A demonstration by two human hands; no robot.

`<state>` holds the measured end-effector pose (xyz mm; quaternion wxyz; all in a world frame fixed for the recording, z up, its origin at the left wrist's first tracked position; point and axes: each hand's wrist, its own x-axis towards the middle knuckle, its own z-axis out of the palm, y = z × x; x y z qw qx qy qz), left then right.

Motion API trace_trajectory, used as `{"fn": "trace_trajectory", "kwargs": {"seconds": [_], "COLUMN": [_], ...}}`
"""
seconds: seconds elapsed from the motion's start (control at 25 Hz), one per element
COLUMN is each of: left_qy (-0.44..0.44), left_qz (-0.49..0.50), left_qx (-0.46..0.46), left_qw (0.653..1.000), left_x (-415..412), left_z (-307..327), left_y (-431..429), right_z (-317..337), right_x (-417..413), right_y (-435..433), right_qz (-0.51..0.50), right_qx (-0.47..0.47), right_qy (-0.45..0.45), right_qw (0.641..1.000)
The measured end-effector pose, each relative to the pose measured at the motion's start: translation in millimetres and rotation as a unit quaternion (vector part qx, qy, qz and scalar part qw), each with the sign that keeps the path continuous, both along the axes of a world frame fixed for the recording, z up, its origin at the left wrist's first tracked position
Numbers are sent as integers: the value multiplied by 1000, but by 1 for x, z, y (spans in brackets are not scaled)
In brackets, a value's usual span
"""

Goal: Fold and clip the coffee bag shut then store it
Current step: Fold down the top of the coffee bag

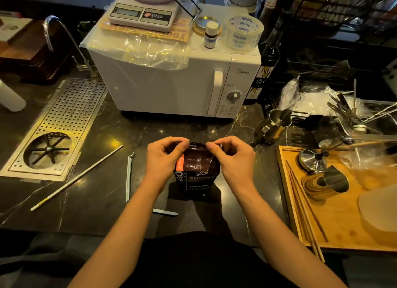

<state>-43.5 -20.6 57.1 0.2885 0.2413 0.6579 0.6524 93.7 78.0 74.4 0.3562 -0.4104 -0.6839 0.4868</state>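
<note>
Coffee bag [196,176] upright on the counter [103,202], near its front edge, pinched at the top between left hand [164,156] and right hand [233,156]. Behind it, a microwave [171,81], carrying a scale [144,14] on its left part and a tape roll [242,33] on its right. Left of the bag, a clip bar [129,177], farther left a thin rod [77,178], beyond that a drain grate [62,124]. To the right, a wooden tray [339,219]; a metal pitcher [277,122] behind it.

Dim, warm light falls from above. Glare spots dot the glossy dark marble table [137,137]. Edges bend and darken.
</note>
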Motion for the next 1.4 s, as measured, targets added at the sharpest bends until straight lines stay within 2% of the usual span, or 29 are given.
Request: {"fn": "trace_trajectory", "kwargs": {"seconds": [0.12,0.28,0.52,0.64,0.8,0.92,1.2,1.4], "left_qy": [-14,-31,-22,12,95,148,124,125], "left_qz": [-23,-21,-26,-14,-9,15,35,27], "left_qx": [7,17,13,16,17,22,19,11], "left_qw": [1000,999,999,1000,995,989,991,992], "left_x": [3,2,5,4,2,0,0,-4], "left_z": [-1,-3,-7,-5,-8,-12,-9,-12], "left_y": [1,-2,-3,-2,1,0,-1,-4], "right_z": [-2,-3,-8,-3,9,12,17,11], "right_x": [1,5,5,3,-12,-24,-29,-24], "right_y": [1,4,-3,-3,4,4,3,0], "right_qz": [-19,15,-9,23,130,142,136,132], "right_qx": [-28,-37,7,54,189,216,243,222], "right_qy": [20,10,-11,-22,-107,-151,-228,-167], "right_qw": [999,999,1000,998,967,954,933,952]}}
